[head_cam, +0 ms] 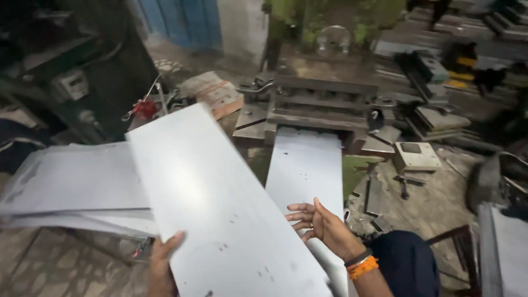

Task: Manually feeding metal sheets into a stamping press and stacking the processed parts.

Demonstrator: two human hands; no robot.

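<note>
Workshop floor, dim light. Ahead stands a dark metal press machine (322, 104), its bed level with a long metal sheet (305, 170) that runs out of it toward the person. Left of that lies a stack of grey sheets (71, 184), edges fanned, resting on a low frame. Near the machine's left side sit a cardboard box (217, 94) and a red-handled tool (144, 108). To the right lie steel blocks and plates (434, 118), plus a small square block (415, 155) on the concrete floor. A wall of blue panels (179, 22) closes the back.

A large metal sheet (220, 214) crosses the middle of the view, overlapping the stack's right edge and hiding part of the fed sheet's lower left corner. Its long axis runs diagonally: far end up and left toward the box, near end down and right. It is tilted, far end raised.

Left hand (162, 264) grips the sheet's near left edge, thumb on top, fingers hidden beneath. Right hand (322, 223) is open, fingers spread and slightly curled, at the sheet's right edge over the fed sheet; contact cannot be told. Orange and dark bands on that wrist.
</note>
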